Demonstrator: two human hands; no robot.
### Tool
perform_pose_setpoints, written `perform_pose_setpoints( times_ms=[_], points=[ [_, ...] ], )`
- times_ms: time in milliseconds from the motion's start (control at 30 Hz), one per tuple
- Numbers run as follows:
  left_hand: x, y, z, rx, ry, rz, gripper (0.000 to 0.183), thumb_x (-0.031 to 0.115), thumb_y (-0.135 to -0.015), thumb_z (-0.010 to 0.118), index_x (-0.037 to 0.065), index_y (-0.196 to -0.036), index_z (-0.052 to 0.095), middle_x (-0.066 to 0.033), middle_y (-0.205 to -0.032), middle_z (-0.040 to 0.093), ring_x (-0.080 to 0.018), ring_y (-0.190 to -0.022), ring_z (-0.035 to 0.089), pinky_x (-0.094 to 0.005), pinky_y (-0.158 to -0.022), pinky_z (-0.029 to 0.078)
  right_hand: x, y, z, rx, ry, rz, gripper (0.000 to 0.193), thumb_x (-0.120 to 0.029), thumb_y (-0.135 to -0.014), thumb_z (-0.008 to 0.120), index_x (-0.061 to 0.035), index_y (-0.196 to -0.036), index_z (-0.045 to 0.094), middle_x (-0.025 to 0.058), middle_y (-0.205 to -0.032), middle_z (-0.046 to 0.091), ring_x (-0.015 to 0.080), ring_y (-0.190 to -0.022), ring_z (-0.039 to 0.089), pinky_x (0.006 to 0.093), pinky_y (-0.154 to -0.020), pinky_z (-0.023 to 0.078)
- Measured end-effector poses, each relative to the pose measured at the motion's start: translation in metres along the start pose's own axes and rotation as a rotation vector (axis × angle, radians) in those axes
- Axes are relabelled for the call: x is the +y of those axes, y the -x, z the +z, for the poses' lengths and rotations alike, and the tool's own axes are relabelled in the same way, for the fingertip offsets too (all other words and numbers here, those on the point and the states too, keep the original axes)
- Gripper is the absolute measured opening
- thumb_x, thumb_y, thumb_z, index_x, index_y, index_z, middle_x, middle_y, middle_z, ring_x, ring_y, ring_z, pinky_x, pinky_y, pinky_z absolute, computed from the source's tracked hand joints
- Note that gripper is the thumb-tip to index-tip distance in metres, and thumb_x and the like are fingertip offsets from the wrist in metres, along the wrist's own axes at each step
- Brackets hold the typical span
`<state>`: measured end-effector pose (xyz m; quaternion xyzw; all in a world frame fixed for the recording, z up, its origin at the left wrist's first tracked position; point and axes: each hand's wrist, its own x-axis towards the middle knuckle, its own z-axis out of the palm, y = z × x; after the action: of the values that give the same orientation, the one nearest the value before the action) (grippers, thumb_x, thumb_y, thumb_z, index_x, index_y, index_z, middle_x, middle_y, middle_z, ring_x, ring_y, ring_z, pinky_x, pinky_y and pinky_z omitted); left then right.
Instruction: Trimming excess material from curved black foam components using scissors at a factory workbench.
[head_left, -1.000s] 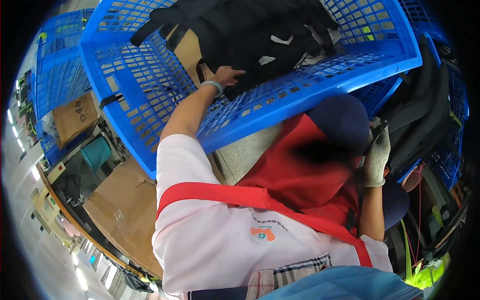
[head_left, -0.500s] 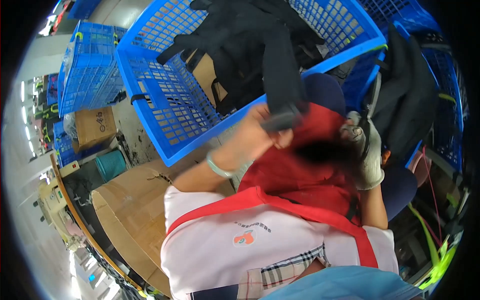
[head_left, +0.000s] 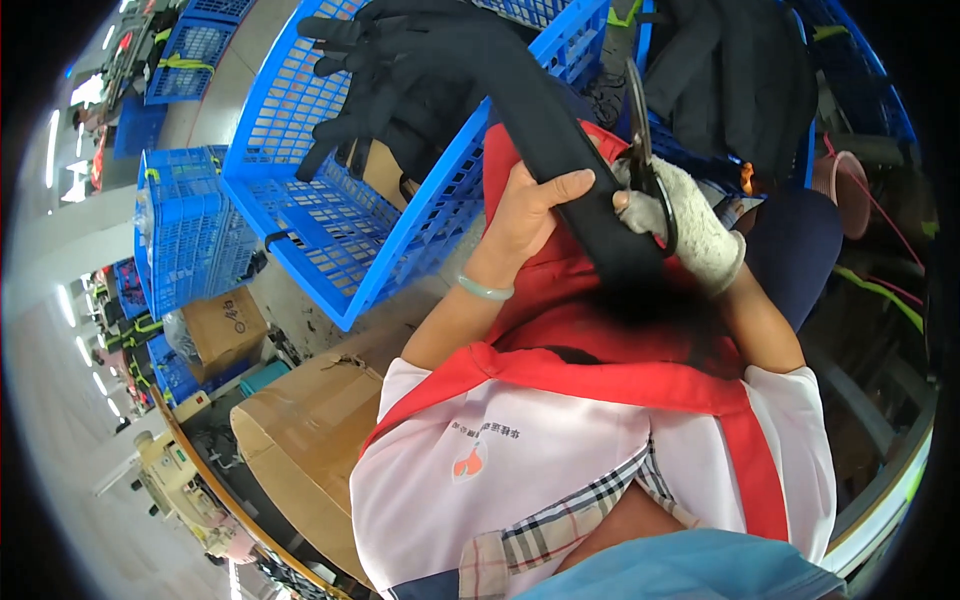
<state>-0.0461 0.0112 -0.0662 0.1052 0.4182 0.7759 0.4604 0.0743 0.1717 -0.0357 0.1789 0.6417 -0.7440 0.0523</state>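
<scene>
A long black fabric strip (head_left: pixel 545 125) runs from the blue basket over its rim down to my lap. My bare left hand (head_left: pixel 525 215) is closed on its edge, thumb lying on top. My right hand (head_left: pixel 700 230), in a whitish glove with bare fingertips showing, is closed around dark-handled scissors (head_left: pixel 639 115), their blades pointing up and away. Its thumb touches the strip's right edge. The strip's lower end is lost in a dark blur over my red apron (head_left: pixel 540 300).
The blue plastic basket (head_left: pixel 400 255) in front holds more black pieces. Black fabric (head_left: pixel 725 85) fills another blue crate at the right. A large cardboard box (head_left: pixel 310 420) stands at my left, with stacked blue crates (head_left: pixel 190 225) beyond. A pink bin (head_left: pixel 848 195) is at far right.
The view has turned, with the basket now farther left. My left hand has drawn the strip out straighter across my lap. My right hand has come up beside it, scissors now plainly visible.
</scene>
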Motion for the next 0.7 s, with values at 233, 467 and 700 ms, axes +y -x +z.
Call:
perform_pose_setpoints(
  times_ms=[233,467,700],
  points=[
    [-0.009,0.007,0.005,-0.067,-0.054,0.043,0.029,0.003,-0.080,0.073,0.000,-0.107,0.061,-0.0071,-0.101,0.066,-0.0169,-0.094,0.062,-0.0316,-0.087,0.049,0.018,0.017,-0.024,-0.037,-0.253,0.013,0.031,-0.012,-0.084,0.071,-0.0019,-0.109,0.056,0.0003,-0.092,0.059,0.0067,-0.078,0.056,0.0204,-0.063,0.045],
    [-0.015,0.007,0.006,0.007,-0.031,0.046,0.027,-0.003,-0.079,0.072,0.001,-0.103,0.063,-0.0060,-0.099,0.066,-0.0161,-0.092,0.063,-0.0296,-0.085,0.050,0.006,0.027,-0.001,0.039,0.060,-0.013,0.050,0.001,-0.075,0.072,0.0022,-0.119,0.049,0.0024,-0.095,0.053,0.0098,-0.074,0.055,0.0230,-0.065,0.047],
    [-0.016,0.008,-0.008,-0.046,-0.157,0.016,0.030,-0.008,-0.076,0.072,0.001,-0.103,0.062,-0.0065,-0.100,0.066,-0.0165,-0.093,0.063,-0.0307,-0.086,0.051,0.025,0.016,0.008,0.125,-0.195,-0.113,0.030,-0.005,-0.082,0.071,0.0009,-0.108,0.056,0.0038,-0.081,0.062,0.0094,-0.074,0.063,0.0229,-0.064,0.050]
  ],
)
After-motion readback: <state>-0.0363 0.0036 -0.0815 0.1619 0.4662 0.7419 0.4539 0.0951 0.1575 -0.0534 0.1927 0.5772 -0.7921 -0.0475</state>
